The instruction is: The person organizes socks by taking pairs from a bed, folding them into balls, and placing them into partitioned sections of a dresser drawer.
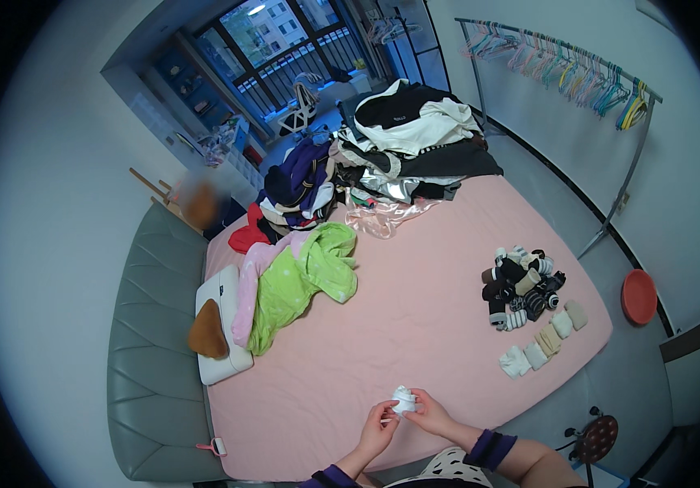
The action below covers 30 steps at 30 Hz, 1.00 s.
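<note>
Above the near edge of the bed, a small white bundle that looks like a rolled sock (403, 401) is between my two hands. The fingers of my left hand (377, 426) pinch it from its left side. On its other side, my right hand (431, 413) grips it with thumb and fingers. Further to the right, a row of folded white and beige socks (538, 353) lies along the bed's edge. Behind that row is a heap of rolled socks (524, 285), mostly black, white and striped.
A pink sheet (399, 317) covers the bed. Piled clothes (407, 138) fill its far end; a green garment (301, 276) and a white pillow (221, 362) lie near the grey headboard (154, 342). A hanger rack (561, 57), red basin (638, 297) and round stool (595, 439) stand at right.
</note>
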Each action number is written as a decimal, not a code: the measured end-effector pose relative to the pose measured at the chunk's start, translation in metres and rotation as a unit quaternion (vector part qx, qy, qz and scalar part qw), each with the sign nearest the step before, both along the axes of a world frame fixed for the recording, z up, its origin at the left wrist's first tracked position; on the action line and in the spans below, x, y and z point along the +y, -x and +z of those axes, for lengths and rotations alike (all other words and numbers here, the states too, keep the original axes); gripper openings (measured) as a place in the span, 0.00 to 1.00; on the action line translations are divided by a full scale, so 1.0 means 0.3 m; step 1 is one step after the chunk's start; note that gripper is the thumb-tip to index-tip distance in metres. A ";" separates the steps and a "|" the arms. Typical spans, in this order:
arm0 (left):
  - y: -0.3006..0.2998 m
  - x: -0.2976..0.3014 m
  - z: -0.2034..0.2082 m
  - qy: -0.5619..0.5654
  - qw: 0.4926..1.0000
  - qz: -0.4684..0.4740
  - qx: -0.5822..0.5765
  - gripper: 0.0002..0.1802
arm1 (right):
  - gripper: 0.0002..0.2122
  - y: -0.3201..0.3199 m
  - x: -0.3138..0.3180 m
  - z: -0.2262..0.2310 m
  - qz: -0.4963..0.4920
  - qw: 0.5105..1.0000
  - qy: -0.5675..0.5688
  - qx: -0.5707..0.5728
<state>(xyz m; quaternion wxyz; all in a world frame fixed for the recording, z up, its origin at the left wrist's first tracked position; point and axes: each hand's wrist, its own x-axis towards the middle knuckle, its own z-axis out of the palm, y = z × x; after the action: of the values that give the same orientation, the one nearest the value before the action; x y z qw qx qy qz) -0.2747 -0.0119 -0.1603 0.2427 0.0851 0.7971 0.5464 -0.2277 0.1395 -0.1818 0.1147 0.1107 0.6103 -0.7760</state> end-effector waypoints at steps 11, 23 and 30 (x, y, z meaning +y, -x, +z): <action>-0.099 -0.152 0.068 -0.026 0.993 -0.073 0.084 0.22 | 0.26 -0.148 -0.184 0.055 -0.079 0.989 -0.099 0.079; -0.348 -0.367 0.170 -0.164 0.963 -0.197 0.084 0.25 | 0.25 -0.496 -0.521 0.270 -0.290 0.936 -0.166 0.108; -0.578 -0.284 0.282 -0.238 0.903 -0.354 0.042 0.25 | 0.26 -0.821 -0.585 0.387 -0.455 0.842 -0.277 0.089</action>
<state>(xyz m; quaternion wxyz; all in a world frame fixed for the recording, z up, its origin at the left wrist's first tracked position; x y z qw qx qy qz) -0.1013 -0.0971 -0.0758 0.3591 0.4400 0.5701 0.5936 0.0185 -0.0359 -0.0657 -0.3415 0.3331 0.6885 -0.5463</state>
